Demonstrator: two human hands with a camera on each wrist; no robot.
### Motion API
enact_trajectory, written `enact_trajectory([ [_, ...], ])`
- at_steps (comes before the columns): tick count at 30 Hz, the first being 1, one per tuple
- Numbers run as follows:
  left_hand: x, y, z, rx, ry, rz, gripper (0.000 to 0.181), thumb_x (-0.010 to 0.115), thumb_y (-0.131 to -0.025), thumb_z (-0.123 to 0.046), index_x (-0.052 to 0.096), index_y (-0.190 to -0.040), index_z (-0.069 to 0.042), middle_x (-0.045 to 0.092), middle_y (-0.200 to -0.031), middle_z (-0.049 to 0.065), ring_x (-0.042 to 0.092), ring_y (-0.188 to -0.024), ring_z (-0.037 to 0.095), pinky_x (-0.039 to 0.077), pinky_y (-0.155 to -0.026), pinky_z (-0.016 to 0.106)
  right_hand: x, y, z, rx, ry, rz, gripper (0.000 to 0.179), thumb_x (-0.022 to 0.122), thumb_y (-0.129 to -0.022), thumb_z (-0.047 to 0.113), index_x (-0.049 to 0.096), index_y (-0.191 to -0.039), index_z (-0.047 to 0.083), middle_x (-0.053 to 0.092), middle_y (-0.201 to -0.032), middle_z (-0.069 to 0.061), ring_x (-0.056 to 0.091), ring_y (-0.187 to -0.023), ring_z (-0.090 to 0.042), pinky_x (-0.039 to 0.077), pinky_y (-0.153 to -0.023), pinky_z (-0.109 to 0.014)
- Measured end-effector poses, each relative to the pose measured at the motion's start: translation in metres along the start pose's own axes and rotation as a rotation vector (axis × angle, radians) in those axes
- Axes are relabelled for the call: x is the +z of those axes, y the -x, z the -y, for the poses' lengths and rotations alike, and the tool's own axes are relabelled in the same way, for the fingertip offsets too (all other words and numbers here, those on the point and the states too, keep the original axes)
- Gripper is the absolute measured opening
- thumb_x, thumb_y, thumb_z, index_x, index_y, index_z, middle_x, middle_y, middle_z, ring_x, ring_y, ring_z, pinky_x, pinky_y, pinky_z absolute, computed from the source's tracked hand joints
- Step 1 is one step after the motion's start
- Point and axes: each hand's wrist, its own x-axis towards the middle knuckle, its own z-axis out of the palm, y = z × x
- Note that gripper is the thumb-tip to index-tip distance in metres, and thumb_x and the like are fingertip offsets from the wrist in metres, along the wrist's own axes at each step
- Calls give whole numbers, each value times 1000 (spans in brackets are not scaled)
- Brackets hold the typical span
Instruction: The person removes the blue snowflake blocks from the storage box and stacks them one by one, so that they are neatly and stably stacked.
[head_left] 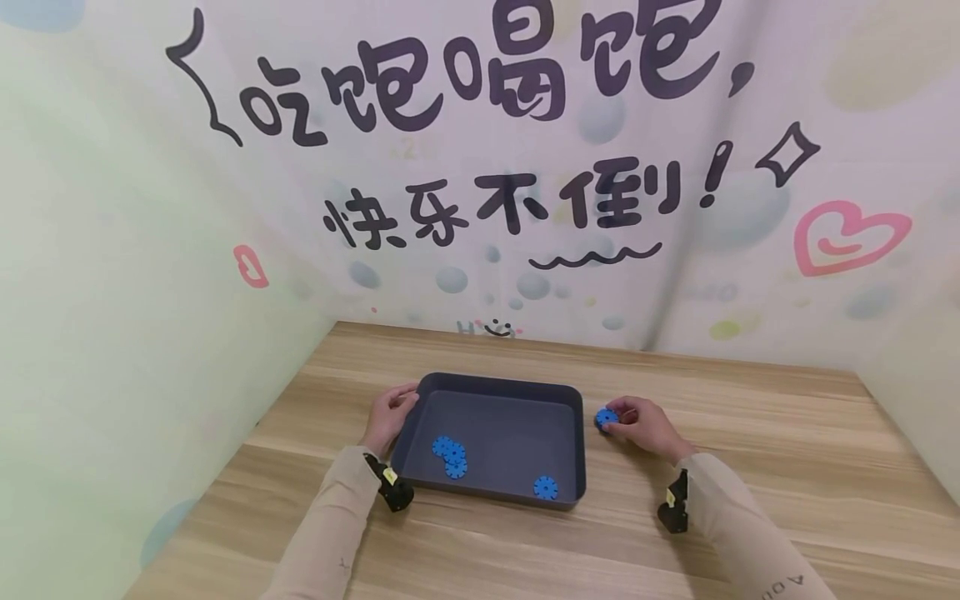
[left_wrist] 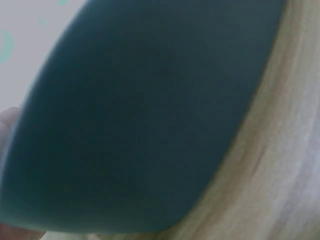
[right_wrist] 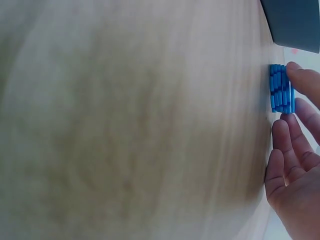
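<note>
Head view: left hand (head_left: 388, 415) grips the left edge of the dark tray (head_left: 502, 425), fingers bent. Inside, three overlapping blue discs (head_left: 454, 452) at left, a lone disc (head_left: 546, 488) near the front right corner. Left wrist view shows chiefly the tray's outer wall. Right hand (head_left: 647, 426), nearly closed, pinches a blue stack (head_left: 606, 418) beside the tray; only right wrist view reveals its several layers, other fingers loosely bent.

Notched discs (head_left: 546, 482) toward the near corners of the plain dark grey tray (head_left: 510, 425) are blue; the desk (head_left: 787, 433) is streaked tan.
</note>
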Motion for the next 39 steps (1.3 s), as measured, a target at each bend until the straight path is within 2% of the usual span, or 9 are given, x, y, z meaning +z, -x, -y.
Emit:
enact_trajectory([
  [11,0,0,0,1,12,13,31,53,-89,-15,56,-116,-1,57,-107,17,53,-92,25,45,-73,31,2,0,-3,9,14,-8,31,68,-77,14,59,-101,-3,59,-87,-9,56,-79,-22,46,-69,-33],
  [21,0,1,-1,-1,12,11,31,53,-89,-15,56,-117,-2,57,-107,16,52,-91,25,44,-72,30,-3,3,3,4,-9,-2,34,68,-77,14,58,-104,-4,59,-88,-10,57,-81,-24,47,-73,-37],
  [26,0,1,-1,-7,14,9,31,53,-89,-15,56,-117,-2,57,-107,16,52,-91,24,44,-72,30,-8,4,10,-4,-39,11,37,67,-78,15,57,-107,-5,58,-93,-14,56,-84,-26,47,-69,-34],
  [30,0,1,-1,-6,24,10,31,53,-89,-15,56,-117,-1,57,-106,17,52,-90,25,45,-72,30,-11,5,22,-38,-59,3,36,67,-78,13,57,-107,-4,58,-97,-18,55,-83,-25,46,-67,-30],
  [34,0,0,-1,-6,28,10,32,53,-89,-15,56,-117,-1,58,-105,16,52,-90,25,44,-71,29,-9,6,40,-123,-58,6,32,67,-77,10,59,-104,-4,59,-97,-20,56,-80,-22,46,-66,-28],
  [39,0,0,-2,-4,26,10,32,53,-89,-15,56,-117,-1,58,-106,16,52,-90,24,44,-71,30,-1,8,61,-211,-76,56,31,68,-77,13,60,-102,-5,60,-95,-17,56,-77,-17,47,-65,-26],
])
